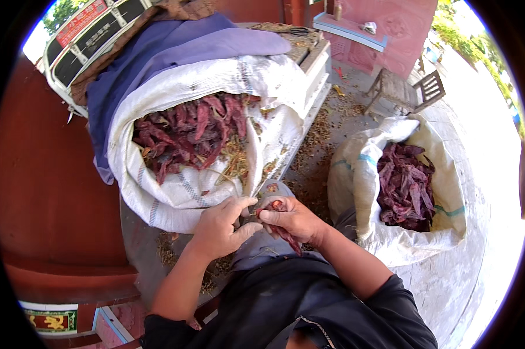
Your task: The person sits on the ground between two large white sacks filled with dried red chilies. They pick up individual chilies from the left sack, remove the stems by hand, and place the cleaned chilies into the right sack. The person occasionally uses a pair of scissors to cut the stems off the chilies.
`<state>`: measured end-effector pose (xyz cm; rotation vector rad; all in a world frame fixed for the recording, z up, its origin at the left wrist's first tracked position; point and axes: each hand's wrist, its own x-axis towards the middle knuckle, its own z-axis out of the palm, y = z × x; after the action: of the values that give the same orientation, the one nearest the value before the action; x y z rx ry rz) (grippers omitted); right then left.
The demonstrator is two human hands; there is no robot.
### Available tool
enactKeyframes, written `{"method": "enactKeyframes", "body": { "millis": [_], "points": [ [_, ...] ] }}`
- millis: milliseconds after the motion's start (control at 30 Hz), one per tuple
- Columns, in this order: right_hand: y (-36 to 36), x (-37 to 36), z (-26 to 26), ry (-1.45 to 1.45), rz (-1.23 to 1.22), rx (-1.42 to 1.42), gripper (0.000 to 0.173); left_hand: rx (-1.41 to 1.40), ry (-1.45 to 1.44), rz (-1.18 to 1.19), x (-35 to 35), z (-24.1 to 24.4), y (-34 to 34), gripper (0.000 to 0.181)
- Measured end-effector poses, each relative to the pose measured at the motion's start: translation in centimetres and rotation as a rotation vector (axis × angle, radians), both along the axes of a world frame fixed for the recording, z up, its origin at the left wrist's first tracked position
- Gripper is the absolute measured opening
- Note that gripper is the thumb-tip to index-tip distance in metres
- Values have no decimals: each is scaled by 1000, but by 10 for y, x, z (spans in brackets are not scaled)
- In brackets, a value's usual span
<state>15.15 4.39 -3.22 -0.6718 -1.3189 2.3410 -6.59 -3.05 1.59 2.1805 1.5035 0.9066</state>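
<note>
My right hand is closed around a dried red chili pepper, its wrinkled tip pointing down from under my fingers. Its stem end faces my left hand, whose thumb and forefinger are apart close beside it; the other fingers curl partly out of sight. Both hands are above my lap. Just beyond them, a white woven sack lies with its mouth rolled back, holding a heap of dried chili peppers and loose stem scraps. On my right stands another woven sack containing darker dried peppers.
A blue-purple cloth drapes over the back of the left sack, beside a low vehicle bed. Plant debris litters the ground between the sacks. A small wooden chair stands behind the right sack. To the left is a red surface.
</note>
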Motion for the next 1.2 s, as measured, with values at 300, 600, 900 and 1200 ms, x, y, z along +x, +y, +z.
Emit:
{"method": "enactKeyframes", "body": {
  "millis": [300, 600, 900, 1200],
  "points": [
    [-19, 38, -8, 77, -146, -72, 32, -98, -478, -67, 44, -44, 1, 36],
    [-7, 133, 58, -328, -603, 319, 25, -308, -1107, -236, 43, -58, -13, 18],
    [30, 175, 37, -768, -691, 952, 43, -551, -1149, 329, -16, -101, -131, 13],
    [-43, -72, 18, -421, -16, 1490, 67, -106, -1167, 837, -75, -67, -128, 25]
  ]
}}
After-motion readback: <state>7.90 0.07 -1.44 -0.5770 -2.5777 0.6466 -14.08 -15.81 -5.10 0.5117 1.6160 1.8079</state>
